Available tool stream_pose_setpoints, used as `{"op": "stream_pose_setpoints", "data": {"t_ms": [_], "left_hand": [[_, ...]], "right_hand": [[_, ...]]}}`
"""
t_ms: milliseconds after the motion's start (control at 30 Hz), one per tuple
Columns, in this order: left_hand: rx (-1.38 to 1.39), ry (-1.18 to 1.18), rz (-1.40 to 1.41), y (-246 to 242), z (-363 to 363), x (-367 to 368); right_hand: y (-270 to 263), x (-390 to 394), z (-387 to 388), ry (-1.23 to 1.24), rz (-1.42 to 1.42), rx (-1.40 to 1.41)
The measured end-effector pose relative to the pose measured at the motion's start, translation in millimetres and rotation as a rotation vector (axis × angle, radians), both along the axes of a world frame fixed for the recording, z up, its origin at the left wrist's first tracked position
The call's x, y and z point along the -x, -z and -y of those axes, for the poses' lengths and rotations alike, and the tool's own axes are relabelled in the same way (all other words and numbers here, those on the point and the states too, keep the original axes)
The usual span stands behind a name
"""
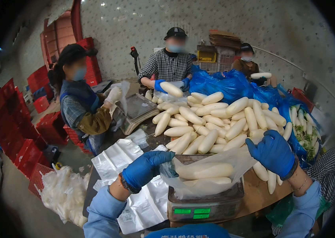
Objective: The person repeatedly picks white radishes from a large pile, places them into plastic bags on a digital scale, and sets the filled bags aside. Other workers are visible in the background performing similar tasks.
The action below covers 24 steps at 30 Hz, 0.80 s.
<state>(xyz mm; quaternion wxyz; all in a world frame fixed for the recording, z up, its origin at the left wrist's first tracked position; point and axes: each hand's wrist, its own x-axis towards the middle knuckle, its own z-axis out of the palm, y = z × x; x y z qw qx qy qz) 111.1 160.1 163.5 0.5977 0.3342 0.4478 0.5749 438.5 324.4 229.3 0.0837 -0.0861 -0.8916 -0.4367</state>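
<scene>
My left hand (147,169), in a blue glove, grips one side of the mouth of a clear plastic bag (195,192). Its opposite edge stretches up to my right hand (272,153), also blue-gloved, which pinches it between thumb and fingers. Inside the bag lie white radishes (205,170), at least two of them visible. Beneath the bag is a digital weighing scale (215,205) with lit green displays. Just beyond it spreads a large heap of loose white radishes (209,141). Flat plastic bags (143,206) lie beside the scale, under my left forearm.
Across the table a co-worker (167,64) holds a radish; another (81,104) handles a bag by a second scale (137,110). A third person (244,64) sits behind blue plastic sacks (221,84). Red crates (10,119) and filled bags (63,193) stand at left.
</scene>
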Motion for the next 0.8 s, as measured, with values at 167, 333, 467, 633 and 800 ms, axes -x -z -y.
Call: {"op": "stream_pose_setpoints", "data": {"t_ms": [167,333,467,633,800], "left_hand": [[-0.132,0.011,0.387,1,-11,-17],[-0.303,0.064,0.407,5,-16,-37],[-0.406,0.045,0.113,5,-10,-51],[-0.550,-0.114,-0.586,17,-9,-49],[-0.741,-0.365,-1.241,29,-22,-37]], "right_hand": [[-16,14,-5,-0.036,-0.466,0.059],[1,28,-14,0.013,-0.956,1.147],[22,49,4,-0.229,-0.906,1.754],[41,98,32,-0.376,-0.516,1.765],[53,129,39,-0.494,-0.488,1.907]]}}
